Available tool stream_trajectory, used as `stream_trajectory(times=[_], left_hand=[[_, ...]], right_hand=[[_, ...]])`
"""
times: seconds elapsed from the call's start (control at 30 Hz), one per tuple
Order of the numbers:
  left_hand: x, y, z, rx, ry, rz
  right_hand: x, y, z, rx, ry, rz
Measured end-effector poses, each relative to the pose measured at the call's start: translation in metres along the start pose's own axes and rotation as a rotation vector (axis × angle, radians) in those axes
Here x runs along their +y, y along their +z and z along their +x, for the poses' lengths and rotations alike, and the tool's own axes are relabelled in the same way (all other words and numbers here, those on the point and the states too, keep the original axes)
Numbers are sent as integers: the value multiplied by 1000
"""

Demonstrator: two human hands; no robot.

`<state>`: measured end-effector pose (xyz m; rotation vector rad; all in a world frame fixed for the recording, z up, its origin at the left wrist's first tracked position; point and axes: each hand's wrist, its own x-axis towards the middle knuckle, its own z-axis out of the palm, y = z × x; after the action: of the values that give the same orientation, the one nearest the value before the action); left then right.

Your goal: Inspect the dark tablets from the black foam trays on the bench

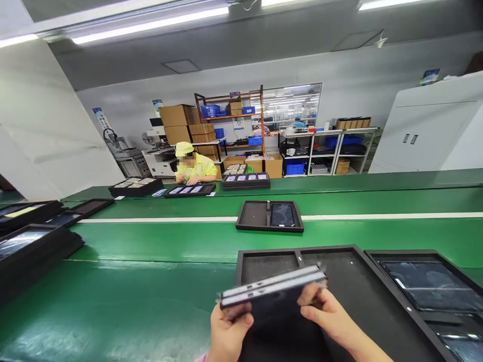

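Note:
Two stacked tablets (273,289), their silver edges toward me, are held slightly tilted above a black foam tray (358,291). My left hand (228,329) grips their left end, thumb on the near side. At the right end my right hand (326,309) is closed on them too, its fingers partly hidden behind the edge. The tray's visible compartments are bare. Beside it, on the right, another black tray (418,254) holds dark-screened tablets (433,284).
A smaller tray (252,215) with one tablet (283,214) lies on the green belt (158,241). Stacked black trays (49,254) stand at the left. Across the bench a person in yellow (202,166) works over a tray with several light pieces (190,190).

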<state>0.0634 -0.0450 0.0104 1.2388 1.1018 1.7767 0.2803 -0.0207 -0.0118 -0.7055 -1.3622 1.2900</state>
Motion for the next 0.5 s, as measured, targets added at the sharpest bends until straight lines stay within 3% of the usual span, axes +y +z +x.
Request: stream_trajectory(times=[0.13,0.2,0.5], left_hand=[[9,7,-3,-357,221,-9],[11,6,-5,-451,250,3],[9,-8,-8,-433,185,136]], right_hand=[[-9,-7,2,-6,-167,-6],[-13,-7,-1,-53,-163,23],[-21,-2,-6,-70,-163,14]])
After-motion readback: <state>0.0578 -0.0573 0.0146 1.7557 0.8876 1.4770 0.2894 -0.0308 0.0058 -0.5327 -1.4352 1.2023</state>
